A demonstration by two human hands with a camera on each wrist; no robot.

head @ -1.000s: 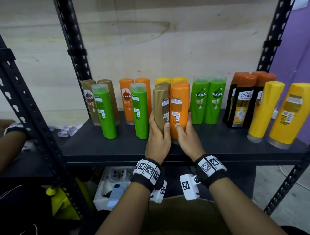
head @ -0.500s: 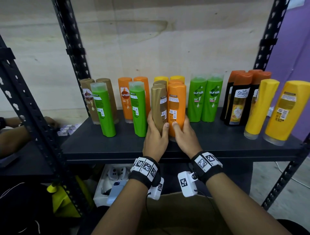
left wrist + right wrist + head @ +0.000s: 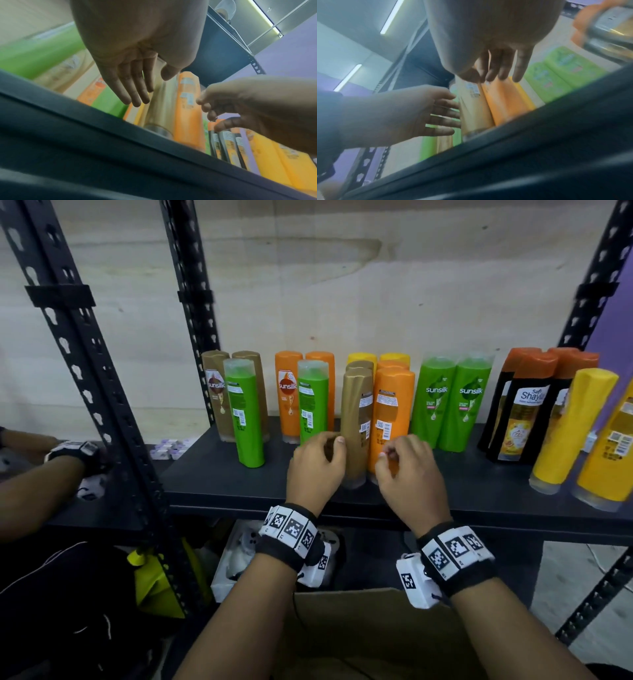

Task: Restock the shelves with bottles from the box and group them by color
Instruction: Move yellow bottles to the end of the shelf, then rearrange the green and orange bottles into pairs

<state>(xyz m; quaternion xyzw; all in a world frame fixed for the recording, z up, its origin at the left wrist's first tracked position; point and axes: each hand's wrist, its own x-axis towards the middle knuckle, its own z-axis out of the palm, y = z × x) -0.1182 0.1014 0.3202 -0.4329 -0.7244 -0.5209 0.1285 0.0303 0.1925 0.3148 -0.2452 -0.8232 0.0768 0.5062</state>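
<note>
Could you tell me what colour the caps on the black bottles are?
Orange caps, clearest in the head view.

Rear yellow bottles [image 3: 394,359] show only caps; far-right yellow bottle [image 3: 613,446] is cut by the frame's right edge.

White tray [image 3: 222,583] of white parts under the shelf. Yellow-green bag [image 3: 156,583] left of it. Purple wall [image 3: 616,330] at right.
</note>
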